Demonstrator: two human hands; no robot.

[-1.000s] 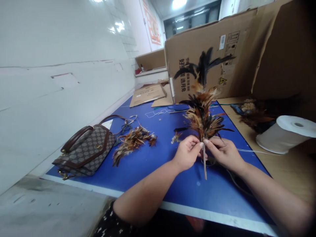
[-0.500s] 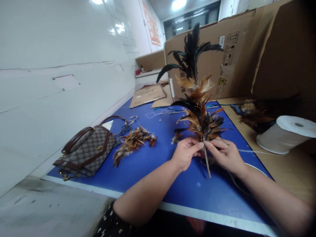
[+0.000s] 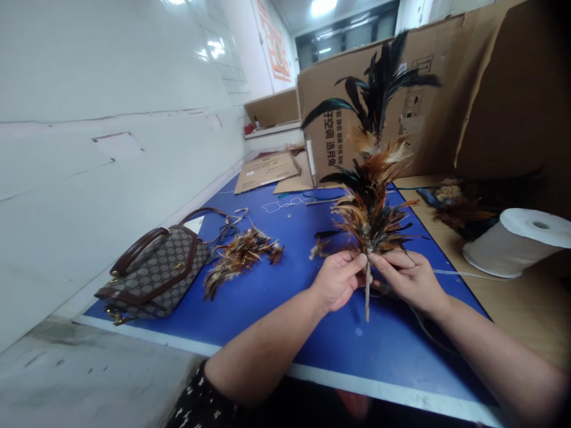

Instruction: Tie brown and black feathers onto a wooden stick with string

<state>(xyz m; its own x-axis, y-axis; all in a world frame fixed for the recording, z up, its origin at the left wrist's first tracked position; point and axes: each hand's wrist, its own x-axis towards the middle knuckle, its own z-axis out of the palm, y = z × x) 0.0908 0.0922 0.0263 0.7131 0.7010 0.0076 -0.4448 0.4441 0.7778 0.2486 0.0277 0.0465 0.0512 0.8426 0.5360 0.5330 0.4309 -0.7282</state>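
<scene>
A feather duster (image 3: pixel 372 202) stands nearly upright over the blue tabletop, with long dark feathers at its top and brown and orange ones below. My left hand (image 3: pixel 339 279) pinches it from the left, just under the lowest feathers. From the right, my right hand (image 3: pixel 407 276) closes its fingers at the same spot, thumb near the other thumb. The thin stick (image 3: pixel 367 300) of the duster pokes out below both hands. Behind my right hand, a pale ribbon (image 3: pixel 468 274) runs toward the spool. Whether my fingers also hold that ribbon is hidden.
Loose brown feathers (image 3: pixel 245 255) lie left of my hands, beside a patterned handbag (image 3: pixel 156 273). A small feather tuft (image 3: pixel 318 248) is close to my left hand. On the right stand a white spool (image 3: pixel 513 244) and more feathers (image 3: pixel 464 208). A large cardboard box (image 3: pixel 428 137) rises behind.
The feathered top of the duster has tilted to the right, and its stick end has swung left. Both hands keep their pinch at nearly the same place.
</scene>
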